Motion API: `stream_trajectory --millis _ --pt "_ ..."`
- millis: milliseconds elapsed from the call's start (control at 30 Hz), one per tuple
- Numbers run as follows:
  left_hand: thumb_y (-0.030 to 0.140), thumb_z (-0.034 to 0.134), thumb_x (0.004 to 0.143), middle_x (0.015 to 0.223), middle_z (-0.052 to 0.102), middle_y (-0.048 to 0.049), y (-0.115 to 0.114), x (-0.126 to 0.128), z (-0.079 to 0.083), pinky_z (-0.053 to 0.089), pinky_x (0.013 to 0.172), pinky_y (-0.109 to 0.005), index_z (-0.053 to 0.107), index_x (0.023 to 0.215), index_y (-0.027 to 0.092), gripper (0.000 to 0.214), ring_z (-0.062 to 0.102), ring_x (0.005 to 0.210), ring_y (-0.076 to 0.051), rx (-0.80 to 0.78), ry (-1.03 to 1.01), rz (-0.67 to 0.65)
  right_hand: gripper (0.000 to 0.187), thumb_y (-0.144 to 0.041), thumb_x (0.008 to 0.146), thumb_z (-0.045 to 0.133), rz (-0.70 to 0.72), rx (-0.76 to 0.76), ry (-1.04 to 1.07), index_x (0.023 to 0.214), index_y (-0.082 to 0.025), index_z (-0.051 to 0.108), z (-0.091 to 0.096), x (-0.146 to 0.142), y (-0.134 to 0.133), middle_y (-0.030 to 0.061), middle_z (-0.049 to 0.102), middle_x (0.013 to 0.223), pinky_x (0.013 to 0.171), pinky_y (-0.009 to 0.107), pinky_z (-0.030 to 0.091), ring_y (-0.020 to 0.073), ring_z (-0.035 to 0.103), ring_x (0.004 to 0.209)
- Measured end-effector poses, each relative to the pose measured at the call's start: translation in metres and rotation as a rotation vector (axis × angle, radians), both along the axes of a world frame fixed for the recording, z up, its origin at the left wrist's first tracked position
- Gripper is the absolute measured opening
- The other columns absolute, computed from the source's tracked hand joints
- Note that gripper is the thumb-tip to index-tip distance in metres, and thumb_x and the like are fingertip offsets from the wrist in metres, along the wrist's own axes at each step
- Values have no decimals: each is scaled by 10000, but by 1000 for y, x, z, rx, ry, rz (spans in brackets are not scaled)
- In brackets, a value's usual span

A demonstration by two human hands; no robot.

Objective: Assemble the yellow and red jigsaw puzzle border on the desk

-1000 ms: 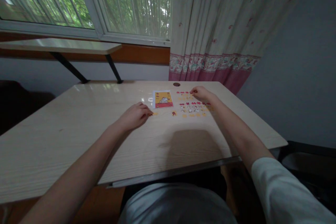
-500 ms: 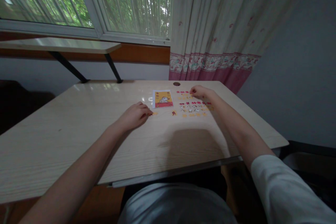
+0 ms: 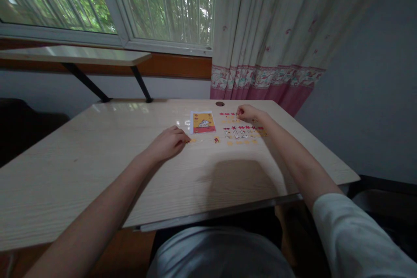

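Note:
Small jigsaw puzzle pieces (image 3: 241,129) lie in rows on the right of the desk, some red, some yellow, some white with dark lines. My right hand (image 3: 249,113) is over the far rows, its fingertips pinched on a small puzzle piece that they mostly hide. My left hand (image 3: 171,142) rests at the left, fingers closed on the end of a short strip of yellow puzzle pieces (image 3: 193,140). A separate dark red and yellow piece (image 3: 216,140) lies between the hands. Behind them is a picture card (image 3: 204,123) with a white animal on yellow and red.
The light wooden desk (image 3: 97,160) carries a raised shelf (image 3: 81,54) on black legs at the back left. A round cable hole (image 3: 220,104) is near the back edge. Beyond stand a window (image 3: 166,4), a flowered curtain (image 3: 260,30) and, at right, a wall (image 3: 365,95).
My right hand has shifted very slightly, with its fingertips lower by the far rows. My left hand stays at the yellow strip. The whole view has moved a little.

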State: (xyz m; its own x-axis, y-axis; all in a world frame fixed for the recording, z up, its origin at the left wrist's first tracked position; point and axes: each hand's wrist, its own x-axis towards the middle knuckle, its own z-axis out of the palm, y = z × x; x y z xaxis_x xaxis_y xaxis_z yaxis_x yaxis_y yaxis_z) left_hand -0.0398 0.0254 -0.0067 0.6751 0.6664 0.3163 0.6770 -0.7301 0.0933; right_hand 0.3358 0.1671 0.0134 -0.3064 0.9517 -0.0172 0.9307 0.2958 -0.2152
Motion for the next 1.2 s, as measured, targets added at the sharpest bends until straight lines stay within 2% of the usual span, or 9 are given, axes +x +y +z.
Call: stream_trajectory --millis 100,200,267,367,467,567,700,900,1200 --pt "161 501 848 902 717 -91 -3 4 2 466 812 -366 738 959 175 262 587 872 -232 -29 -85 -7 277 -179 779 620 67 85 161 1048 -133 672 1 -4 -13 61 700 884 665 220 420 132 586 743" --pt "155 510 828 907 726 -77 -10 15 6 478 816 -357 740 968 181 271 598 890 -226 -96 -236 16 200 -244 779 653 154 132 457 949 -151 700 -1 -17 -37 64 708 872 694 240 444 143 607 757" --pt "142 499 821 895 727 -64 -17 26 7 482 807 -346 746 949 191 282 609 871 -212 -148 -319 44 190 -281 768 673 158 75 650 913 -159 691 -5 -29 -58 54 703 815 673 249 458 138 614 717" --pt "135 499 807 859 720 -63 -26 43 7 487 745 -318 752 940 192 291 619 814 -195 -218 -443 83 282 -400 735 722 190 -115 880 877 -164 660 -12 -51 -92 31 672 703 623 259 468 133 606 643" --pt "200 546 823 878 731 -67 -33 58 4 486 710 -310 753 918 191 228 620 783 -185 -303 -535 107 364 -464 652 777 196 -177 997 809 -157 661 -17 -71 -120 21 661 695 585 243 448 107 567 602" --pt "264 597 814 803 730 -57 -36 68 0 467 649 -291 752 873 187 183 589 697 -164 -363 -633 146 371 -474 619 793 205 -213 1087 769 -161 661 -20 -87 -137 20 663 705 580 242 439 101 553 600" --pt "329 651 775 747 719 -58 -36 73 -3 429 575 -268 749 826 164 199 549 614 -144 -453 -760 181 356 -457 607 808 177 -249 1199 759 -184 638 -22 -100 -148 2 653 692 590 244 445 102 564 613" --pt "359 676 720 639 664 -29 -34 77 -3 380 520 -248 722 731 159 205 504 543 -126 -504 -878 240 336 -444 622 808 120 -307 1185 745 -191 625 -25 -104 -153 -27 615 621 523 218 387 82 515 548" --pt "361 681 695 623 643 -24 -30 78 -2 384 527 -244 685 688 161 200 506 551 -122 -545 -958 238 307 -387 634 813 88 -364 1256 814 -177 679 -28 -104 -147 31 695 728 621 262 477 121 608 648"
